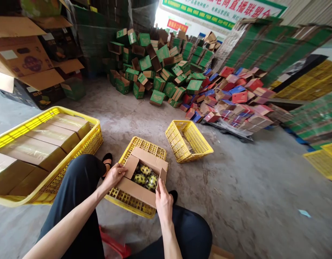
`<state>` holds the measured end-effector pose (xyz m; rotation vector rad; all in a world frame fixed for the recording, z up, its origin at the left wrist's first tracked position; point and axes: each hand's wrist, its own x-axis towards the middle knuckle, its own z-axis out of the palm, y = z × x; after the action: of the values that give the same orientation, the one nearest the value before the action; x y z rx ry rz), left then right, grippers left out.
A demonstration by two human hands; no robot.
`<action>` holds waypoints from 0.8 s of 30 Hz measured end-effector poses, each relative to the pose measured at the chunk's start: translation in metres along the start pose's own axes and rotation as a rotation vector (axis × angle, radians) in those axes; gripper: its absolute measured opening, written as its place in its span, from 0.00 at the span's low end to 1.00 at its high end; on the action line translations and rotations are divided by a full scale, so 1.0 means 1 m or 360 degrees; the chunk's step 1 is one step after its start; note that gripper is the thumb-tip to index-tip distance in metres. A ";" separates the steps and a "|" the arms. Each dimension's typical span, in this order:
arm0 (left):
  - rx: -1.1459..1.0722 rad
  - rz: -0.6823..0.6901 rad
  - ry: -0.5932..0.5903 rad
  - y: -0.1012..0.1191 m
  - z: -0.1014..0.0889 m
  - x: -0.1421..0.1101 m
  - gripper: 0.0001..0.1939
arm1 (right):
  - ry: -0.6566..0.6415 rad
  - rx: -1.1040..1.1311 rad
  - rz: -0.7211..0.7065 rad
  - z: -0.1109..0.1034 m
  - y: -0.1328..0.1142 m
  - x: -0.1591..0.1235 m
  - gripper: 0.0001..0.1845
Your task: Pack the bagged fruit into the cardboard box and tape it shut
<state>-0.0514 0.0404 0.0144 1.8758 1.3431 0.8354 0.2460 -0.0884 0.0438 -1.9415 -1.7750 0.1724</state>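
Note:
A small open cardboard box (139,189) rests on an upturned yellow plastic crate (123,199) between my knees. Inside it lie several round yellow-green items (140,179) with dark spots, in shiny clear wrapping; I cannot tell their exact kind. My left hand (115,176) pinches the left flap (131,166) near its outer edge. On the opposite side, my right hand (164,201) grips the right flap (162,176), which stands tilted up. The far and near flaps are folded outward.
At left, a large yellow crate (97,129) holds several closed cardboard boxes (51,133). A smaller yellow basket (199,142) stands ahead on the concrete floor. Piles of green boxes (157,97) and red and blue boxes (240,96) lie farther back. A red object (116,246) is below me.

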 end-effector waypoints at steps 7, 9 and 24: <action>0.0000 -0.0001 0.0015 0.001 0.000 0.000 0.14 | -0.0080 -0.0032 -0.0043 -0.001 -0.003 0.001 0.27; -0.0011 -0.0009 0.0027 0.003 0.000 0.000 0.14 | -0.0084 -0.0042 -0.0057 -0.001 -0.003 0.001 0.26; -0.0031 0.0005 0.0014 0.006 -0.001 -0.002 0.14 | -0.0007 0.0184 -0.0076 -0.002 0.006 0.001 0.27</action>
<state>-0.0496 0.0375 0.0201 1.8620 1.3331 0.8562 0.2528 -0.0879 0.0430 -1.8175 -1.7719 0.2572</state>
